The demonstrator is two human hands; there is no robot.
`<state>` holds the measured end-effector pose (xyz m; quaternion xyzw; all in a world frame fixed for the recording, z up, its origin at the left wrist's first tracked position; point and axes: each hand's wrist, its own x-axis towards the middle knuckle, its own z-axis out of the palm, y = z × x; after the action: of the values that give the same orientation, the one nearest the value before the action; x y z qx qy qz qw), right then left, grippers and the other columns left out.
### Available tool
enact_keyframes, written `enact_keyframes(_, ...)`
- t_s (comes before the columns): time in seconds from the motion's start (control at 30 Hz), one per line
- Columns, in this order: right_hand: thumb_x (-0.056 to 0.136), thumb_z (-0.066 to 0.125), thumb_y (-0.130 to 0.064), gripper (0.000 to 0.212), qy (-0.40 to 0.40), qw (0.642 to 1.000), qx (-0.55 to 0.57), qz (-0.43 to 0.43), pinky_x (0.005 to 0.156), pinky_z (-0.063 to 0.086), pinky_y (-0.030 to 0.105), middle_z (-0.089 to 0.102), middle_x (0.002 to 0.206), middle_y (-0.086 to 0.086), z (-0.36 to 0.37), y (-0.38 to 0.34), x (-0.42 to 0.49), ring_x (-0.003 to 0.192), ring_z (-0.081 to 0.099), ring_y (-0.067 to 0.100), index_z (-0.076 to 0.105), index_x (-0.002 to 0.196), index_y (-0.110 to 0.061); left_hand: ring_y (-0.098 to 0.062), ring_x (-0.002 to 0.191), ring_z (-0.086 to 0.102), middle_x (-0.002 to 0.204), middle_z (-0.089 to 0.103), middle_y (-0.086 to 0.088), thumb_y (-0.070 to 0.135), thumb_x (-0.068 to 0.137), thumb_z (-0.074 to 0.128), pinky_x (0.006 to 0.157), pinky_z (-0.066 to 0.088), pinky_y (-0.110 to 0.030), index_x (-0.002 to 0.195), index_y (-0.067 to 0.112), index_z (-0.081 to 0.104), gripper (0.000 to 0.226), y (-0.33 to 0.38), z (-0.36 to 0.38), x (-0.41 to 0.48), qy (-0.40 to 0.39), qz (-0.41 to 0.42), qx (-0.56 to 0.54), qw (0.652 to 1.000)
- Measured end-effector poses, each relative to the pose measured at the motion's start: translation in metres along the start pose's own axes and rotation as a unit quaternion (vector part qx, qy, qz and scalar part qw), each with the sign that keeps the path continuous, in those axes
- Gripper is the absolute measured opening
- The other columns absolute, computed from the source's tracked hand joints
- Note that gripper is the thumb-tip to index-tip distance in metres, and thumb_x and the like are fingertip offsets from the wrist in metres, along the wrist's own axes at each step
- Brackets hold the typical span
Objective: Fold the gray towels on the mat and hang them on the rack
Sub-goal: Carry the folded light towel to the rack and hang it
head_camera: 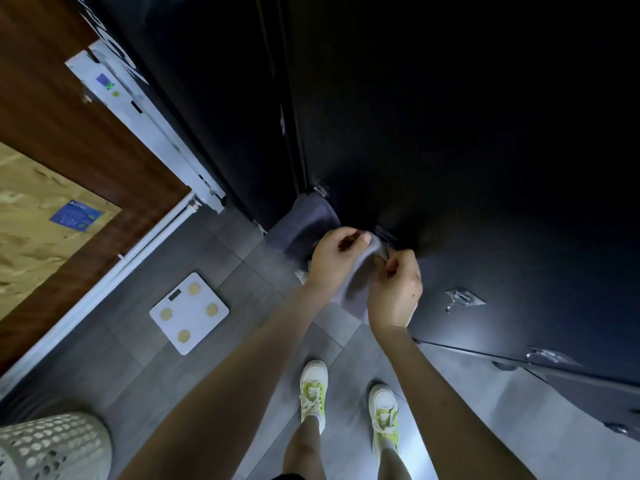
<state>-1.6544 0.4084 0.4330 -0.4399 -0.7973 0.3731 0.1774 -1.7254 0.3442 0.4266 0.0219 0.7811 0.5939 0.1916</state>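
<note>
Reference: the large matt black wall panel (485,133), directly ahead of the person.

1. Left of the panel: a pale chipboard sheet (34,220).
2. On the floor left of the panel: a white square bathroom scale with four gold discs (189,312).
3. Against the panel's lower left edge: one folded dark gray towel (301,220), already hung.
4. In front of the panel's lower middle: a second gray cloth towel (356,292), held up close to a metal fitting, its body drooping between the wrists.
5. Left hand (327,261): fingers curled, pinching the towel's upper edge.
6. Right hand (396,292): curled likewise, pinching the same edge just beside it.
7. On the panel, right of the hands: a bare chrome hook (462,299).

Handling, by judgement: light, soft and limp, with enough texture to grip and not fragile. It sags wherever unsupported, so grip it along the top fold or at the corners.

Writing: the blue label (77,213) on the chipboard is too small to read. The white lettering (114,39) at the panel's upper left is cropped and unreadable. No mat can be made out.
</note>
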Motion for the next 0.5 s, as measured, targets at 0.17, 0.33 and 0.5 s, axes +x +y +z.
enact_keyframes(0.17, 0.088, 0.055, -0.016, 0.022, -0.006, 1.000, 0.010, 0.024, 0.067, 0.045, 0.048, 0.050, 0.073, 0.001, 0.005, 0.005, 0.003, 0.061, 0.042, 0.019, 0.038, 0.074, -0.019, -0.002, 0.087, 0.061, 0.084, 0.065, 0.015, 0.020, 0.084, 0.069, 0.084, 0.048, -0.020, 0.083, 0.031, 0.061, 0.014, -0.005, 0.006, -0.001, -0.016, 0.003, -0.003, 1.000)
enact_keyframes(0.33, 0.088, 0.058, -0.017, 0.009, -0.015, 1.000, 0.006, -0.017, 0.059, 0.042, 0.039, 0.059, 0.078, 0.008, 0.005, 0.015, 0.004, 0.070, 0.054, 0.027, 0.052, 0.083, -0.014, -0.009, 0.092, 0.062, 0.093, 0.068, 0.005, 0.028, 0.082, 0.069, 0.086, 0.049, -0.024, 0.090, 0.023, 0.063, 0.011, -0.013, 0.015, 0.005, 0.000, -0.001, 0.042, 0.999)
enact_keyframes(0.5, 0.084, 0.056, -0.004, 0.011, 0.012, 0.994, 0.065, -0.084, 0.063, 0.041, 0.025, 0.067, 0.081, 0.008, -0.005, 0.022, 0.001, 0.074, 0.062, 0.026, 0.065, 0.090, -0.009, -0.012, 0.095, 0.062, 0.095, 0.068, 0.002, 0.031, 0.081, 0.070, 0.088, 0.051, -0.031, 0.091, 0.023, 0.063, 0.015, -0.016, 0.017, 0.007, 0.000, -0.027, 0.034, 0.999)
